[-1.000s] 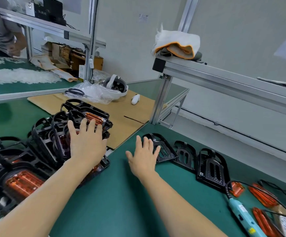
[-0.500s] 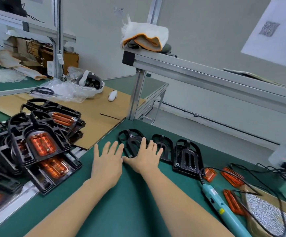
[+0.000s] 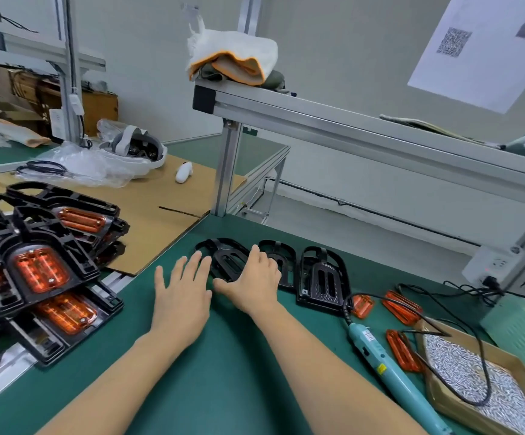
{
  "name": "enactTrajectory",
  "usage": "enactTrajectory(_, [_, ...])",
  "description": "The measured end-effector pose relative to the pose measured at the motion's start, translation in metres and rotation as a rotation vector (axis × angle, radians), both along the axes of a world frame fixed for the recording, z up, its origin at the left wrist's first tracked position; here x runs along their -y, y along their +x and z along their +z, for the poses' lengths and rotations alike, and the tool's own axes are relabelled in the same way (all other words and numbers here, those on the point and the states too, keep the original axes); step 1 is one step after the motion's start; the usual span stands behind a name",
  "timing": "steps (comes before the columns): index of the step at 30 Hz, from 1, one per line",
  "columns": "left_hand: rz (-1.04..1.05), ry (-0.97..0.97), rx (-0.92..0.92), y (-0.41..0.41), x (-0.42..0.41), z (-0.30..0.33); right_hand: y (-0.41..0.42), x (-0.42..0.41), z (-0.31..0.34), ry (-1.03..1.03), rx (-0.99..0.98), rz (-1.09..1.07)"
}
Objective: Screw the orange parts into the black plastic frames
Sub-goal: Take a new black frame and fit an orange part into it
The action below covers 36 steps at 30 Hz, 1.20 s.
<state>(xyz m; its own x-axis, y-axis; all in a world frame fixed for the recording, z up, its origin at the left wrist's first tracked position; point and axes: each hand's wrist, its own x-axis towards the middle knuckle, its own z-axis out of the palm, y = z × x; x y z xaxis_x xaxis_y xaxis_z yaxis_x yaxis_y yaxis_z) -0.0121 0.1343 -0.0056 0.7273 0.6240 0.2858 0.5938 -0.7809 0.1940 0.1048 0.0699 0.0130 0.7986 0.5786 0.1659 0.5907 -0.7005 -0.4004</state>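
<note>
No readable brand text; a white sheet (image 3: 481, 48) taped on the wall at upper right carries a QR code, and the small yellow label on the teal electric screwdriver (image 3: 393, 368) at lower right is too blurred to read. Cardboard box (image 3: 443, 400) in the lower right corner holds a heap of small silver screws (image 3: 471, 372), black cable draped over it. Three empty black plastic frames (image 3: 321, 279) sit in a row on the green surface (image 3: 233, 372) at centre. Left hand (image 3: 182, 296) lies flat, palm down, fingers straight and spread, fingertips touching the near edge of the leftmost frame. Right hand (image 3: 255, 281) rests on top of the leftmost and middle frames, fingers straight and close together, gripping nothing. Loose orange parts (image 3: 401, 306) lie on the surface right of the frames, near the screwdriver. At left of frame, a stack of finished frames (image 3: 35, 271) with orange inserts fitted, overhanging the surface edge. Upper centre, folded white-and-orange cloth (image 3: 233, 54) on an aluminium shelf (image 3: 349, 127). White headset (image 3: 135, 149) on cardboard at upper left.
</note>
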Motion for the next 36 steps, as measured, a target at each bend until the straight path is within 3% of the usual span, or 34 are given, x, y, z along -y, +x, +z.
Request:
enactTrajectory(5, [-0.065,0.034,0.120,0.005,0.010,0.007,-0.008,0.041,0.017,0.211,-0.167,0.054])
enactTrajectory(11, [-0.309,0.120,0.405,0.007,0.034,0.036,-0.017,0.116,0.035,0.466,-0.869,0.122])
enactTrajectory(16, [-0.595,0.063,0.405,0.016,0.056,0.052,-0.009,0.170,0.030,0.502,-1.303,0.166])
enactTrajectory(20, [-0.756,-0.059,0.296,0.030,0.072,0.052,-0.007,0.203,0.028,0.605,-1.430,0.113])
enactTrajectory(25, [-0.826,-0.283,0.097,0.044,0.094,0.033,-0.005,0.229,0.024,0.772,-1.335,-0.083])
enactTrajectory(28, [-0.834,-0.258,-0.039,0.052,0.104,0.024,-0.007,0.239,0.017,0.763,-1.068,-0.159])
enactTrajectory(32, [-0.839,-0.307,-0.114,0.058,0.113,0.018,-0.011,0.252,0.014,0.468,-0.510,-0.127])
enactTrajectory(36, [-0.840,-0.267,-0.132,0.060,0.119,0.014,-0.012,0.261,0.015,0.273,-0.278,-0.056])
